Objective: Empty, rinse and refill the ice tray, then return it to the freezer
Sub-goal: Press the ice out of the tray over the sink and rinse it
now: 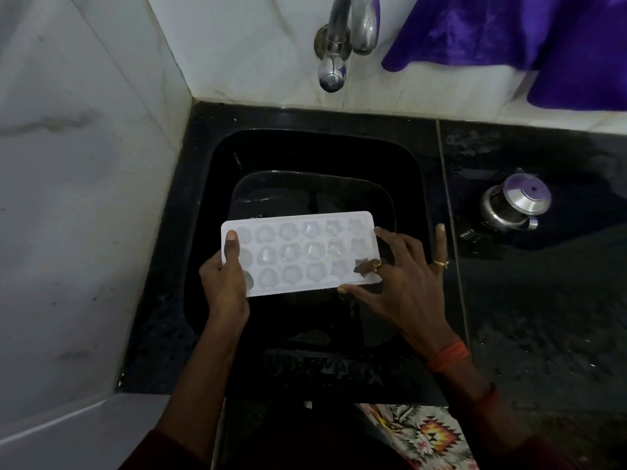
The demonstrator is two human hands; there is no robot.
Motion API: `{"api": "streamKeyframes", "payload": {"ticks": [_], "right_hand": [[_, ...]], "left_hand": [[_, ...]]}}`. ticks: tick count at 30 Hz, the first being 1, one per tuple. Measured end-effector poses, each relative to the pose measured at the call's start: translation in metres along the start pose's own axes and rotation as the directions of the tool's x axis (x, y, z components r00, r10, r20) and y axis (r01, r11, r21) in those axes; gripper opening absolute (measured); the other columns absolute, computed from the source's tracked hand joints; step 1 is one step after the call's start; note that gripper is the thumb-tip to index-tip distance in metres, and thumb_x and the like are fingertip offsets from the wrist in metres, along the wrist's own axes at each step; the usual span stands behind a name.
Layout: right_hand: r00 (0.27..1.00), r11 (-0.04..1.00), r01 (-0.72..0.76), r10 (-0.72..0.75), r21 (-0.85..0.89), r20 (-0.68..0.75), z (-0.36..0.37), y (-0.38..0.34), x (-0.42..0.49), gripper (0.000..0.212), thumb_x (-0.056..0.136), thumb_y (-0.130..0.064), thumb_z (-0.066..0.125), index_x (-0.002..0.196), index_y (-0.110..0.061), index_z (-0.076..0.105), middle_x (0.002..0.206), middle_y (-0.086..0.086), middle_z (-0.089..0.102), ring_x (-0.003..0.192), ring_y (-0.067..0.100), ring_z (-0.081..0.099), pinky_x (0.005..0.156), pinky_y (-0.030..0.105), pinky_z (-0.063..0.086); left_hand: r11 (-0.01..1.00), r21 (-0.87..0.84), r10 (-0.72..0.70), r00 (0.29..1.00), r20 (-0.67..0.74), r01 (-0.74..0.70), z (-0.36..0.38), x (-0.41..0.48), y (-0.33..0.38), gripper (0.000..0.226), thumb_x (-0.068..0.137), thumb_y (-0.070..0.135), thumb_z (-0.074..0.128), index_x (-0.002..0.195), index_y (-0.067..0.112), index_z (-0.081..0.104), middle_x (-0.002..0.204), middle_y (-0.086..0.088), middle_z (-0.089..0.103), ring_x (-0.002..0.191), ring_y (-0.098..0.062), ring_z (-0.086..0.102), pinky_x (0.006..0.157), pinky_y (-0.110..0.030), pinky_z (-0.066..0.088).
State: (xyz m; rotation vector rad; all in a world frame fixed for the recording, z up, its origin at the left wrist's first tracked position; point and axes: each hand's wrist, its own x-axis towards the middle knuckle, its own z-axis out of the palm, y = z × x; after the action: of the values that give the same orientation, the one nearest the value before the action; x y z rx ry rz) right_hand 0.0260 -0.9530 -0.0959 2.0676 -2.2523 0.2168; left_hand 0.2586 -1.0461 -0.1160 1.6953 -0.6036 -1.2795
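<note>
While your left hand (224,279) grips the ice tray (298,252), thumb on top, your right hand (403,283) touches its right end with straight, spread fingers (390,237).

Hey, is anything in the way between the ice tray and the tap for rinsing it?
Nothing visible. The left hand grips the ice tray over the sink, and only open basin lies between it and the tap. The purple cloth hangs right of the tap, off that path.
</note>
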Motion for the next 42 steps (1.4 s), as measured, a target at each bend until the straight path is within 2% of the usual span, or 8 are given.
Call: {"api": "streamKeyframes", "payload": {"ticks": [6, 14, 18, 26, 30, 34, 37, 42], "right_hand": [[0.998, 1.0, -0.018, 0.019, 0.012, -0.053, -0.001, -0.001, 0.001, 0.061, 0.074, -0.087, 0.054, 0.09, -0.033, 0.079, 0.133, -0.002, 0.063, 0.122, 0.023, 0.056, 0.122, 0.063, 0.006], [0.999, 1.0, 0.004, -0.003, -0.023, 0.041, -0.001, 0.001, 0.002, 0.063, 0.082, -0.085, 0.044, 0.103, -0.036, 0.077, 0.143, 0.004, 0.055, 0.13, 0.024, 0.051, 0.123, 0.062, 0.0], [1.0, 1.0, -0.008, 0.008, -0.017, 0.003, -0.004, 0.002, 0.005, 0.063, 0.075, -0.087, 0.052, 0.097, -0.034, 0.078, 0.139, 0.0, 0.058, 0.127, 0.022, 0.054, 0.123, 0.06, -0.001], [1.0, 0.999, 0.013, -0.012, 0.049, -0.02, -0.003, -0.003, 0.003, 0.059, 0.072, -0.082, 0.059, 0.097, -0.032, 0.076, 0.139, 0.002, 0.057, 0.127, 0.022, 0.055, 0.124, 0.056, -0.002], [0.996, 0.991, 0.063, -0.055, 0.117, -0.063, -0.006, -0.007, 0.003, 0.06, 0.073, -0.08, 0.062, 0.104, -0.029, 0.071, 0.141, 0.005, 0.054, 0.124, 0.022, 0.057, 0.124, 0.057, 0.003], [0.99, 0.977, 0.139, -0.132, 0.164, -0.05, -0.005, -0.013, 0.003, 0.056, 0.079, -0.078, 0.059, 0.104, -0.029, 0.072, 0.144, 0.009, 0.052, 0.13, 0.024, 0.054, 0.122, 0.062, 0.011], [0.988, 0.975, 0.154, -0.152, 0.162, -0.025, -0.003, -0.016, 0.002, 0.05, 0.08, -0.076, 0.059, 0.099, -0.032, 0.072, 0.147, 0.008, 0.05, 0.133, 0.025, 0.052, 0.121, 0.064, 0.012], [0.981, 0.972, 0.191, -0.192, 0.138, -0.007, -0.003, -0.015, 0.002, 0.044, 0.084, -0.073, 0.057, 0.097, -0.034, 0.074, 0.148, 0.008, 0.05, 0.134, 0.027, 0.051, 0.121, 0.064, 0.012]], "left_hand": [[1.0, -0.005, -0.001, 1.0, 0.004, 0.001, 0.0, 0.002, 0.0, 0.036, 0.096, 0.046, 0.064, 0.077, 0.016, 0.069, 0.082, -0.002, 0.07, 0.084, -0.026, 0.068, 0.082, -0.048, 0.059], [1.0, -0.005, -0.025, 1.0, 0.0, 0.025, 0.0, 0.003, -0.001, 0.034, 0.096, 0.047, 0.064, 0.083, 0.016, 0.071, 0.091, -0.004, 0.074, 0.095, -0.031, 0.072, 0.084, -0.047, 0.061], [1.0, 0.001, -0.007, 1.0, 0.005, 0.007, 0.0, 0.003, -0.001, 0.034, 0.096, 0.046, 0.064, 0.085, 0.015, 0.072, 0.092, -0.004, 0.075, 0.094, -0.03, 0.073, 0.085, -0.048, 0.061], [1.0, -0.002, 0.007, 1.0, -0.005, -0.007, -0.001, 0.002, 0.001, 0.035, 0.097, 0.045, 0.063, 0.079, 0.015, 0.069, 0.083, 0.0, 0.072, 0.084, -0.022, 0.07, 0.077, -0.039, 0.06], [1.0, 0.005, 0.01, 1.0, -0.003, -0.01, -0.002, 0.002, 0.0, 0.034, 0.097, 0.044, 0.063, 0.08, 0.015, 0.07, 0.083, 0.0, 0.072, 0.081, -0.02, 0.07, 0.073, -0.035, 0.058], [1.0, 0.012, 0.009, 1.0, -0.001, -0.009, -0.002, 0.001, -0.001, 0.035, 0.097, 0.044, 0.063, 0.079, 0.015, 0.069, 0.083, -0.001, 0.071, 0.082, -0.021, 0.069, 0.075, -0.037, 0.058], [1.0, 0.01, 0.016, 1.0, -0.004, -0.016, -0.002, 0.001, -0.002, 0.036, 0.097, 0.044, 0.063, 0.077, 0.015, 0.068, 0.079, 0.001, 0.068, 0.078, -0.019, 0.066, 0.072, -0.035, 0.056], [1.0, 0.016, 0.019, 1.0, -0.012, -0.019, -0.005, 0.003, -0.004, 0.038, 0.096, 0.045, 0.064, 0.076, 0.012, 0.065, 0.079, -0.004, 0.065, 0.079, -0.024, 0.062, 0.074, -0.041, 0.055]]}}
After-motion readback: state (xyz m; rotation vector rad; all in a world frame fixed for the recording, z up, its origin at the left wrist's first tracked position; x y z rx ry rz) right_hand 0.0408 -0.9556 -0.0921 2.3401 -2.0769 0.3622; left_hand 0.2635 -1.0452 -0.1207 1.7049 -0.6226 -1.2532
